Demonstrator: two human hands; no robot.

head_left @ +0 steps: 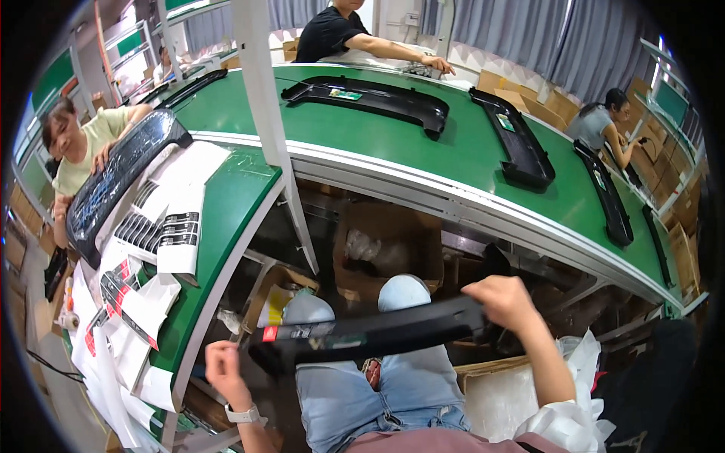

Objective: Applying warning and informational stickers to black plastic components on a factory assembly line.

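Note:
A long black plastic trim panel [393, 331], slightly blurred, lies across above my lap with a red label [269, 334] near its left end. My right hand [504, 302] is closed at the panel's right end. Just beyond the left end is my left hand [225, 368], its fingers curled in a pinch; anything between them is too small to make out. A pale watch band circles my left wrist.
Several black panels, one a curved panel [370, 98], lie on the green worktable [355, 155] ahead. A side table [226, 200] at left holds label sheets [179, 238]; a person there handles a wrapped panel [124, 177]. A cardboard box [385, 249] stands under the worktable.

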